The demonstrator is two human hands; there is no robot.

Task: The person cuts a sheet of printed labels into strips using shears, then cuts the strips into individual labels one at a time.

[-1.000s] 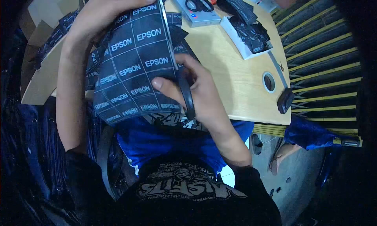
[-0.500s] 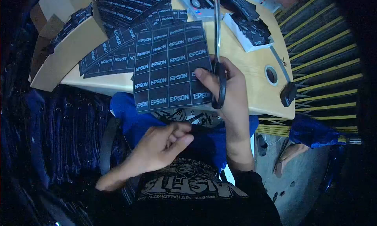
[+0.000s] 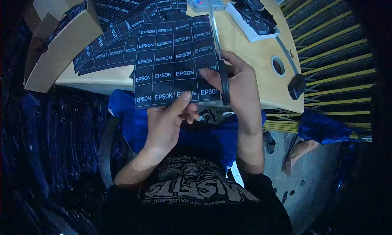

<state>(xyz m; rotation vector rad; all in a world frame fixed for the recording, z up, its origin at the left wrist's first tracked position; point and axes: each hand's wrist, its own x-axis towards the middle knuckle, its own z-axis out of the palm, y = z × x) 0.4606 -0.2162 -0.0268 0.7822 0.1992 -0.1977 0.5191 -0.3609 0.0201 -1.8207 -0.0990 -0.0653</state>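
A black sheet printed with a grid of EPSON labels is held up over the table's near edge. My left hand pinches its lower edge, thumb on the printed face and some fingers below the edge. At the sheet's right side, my right hand grips black-handled scissors, their blades pointing away from me. The right thumb also presses on the sheet's face. Whether the blades are open or closed is hard to tell.
More EPSON sheets lie on the wooden table, beside a cardboard box. A white box holds dark label pieces. Nearby are a roll of tape and a small black object. A yellow-slatted gate stands right.
My left hand has risen from below the sheet and taken its lower edge between thumb and fingers. The right hand still holds the scissors and sheet.
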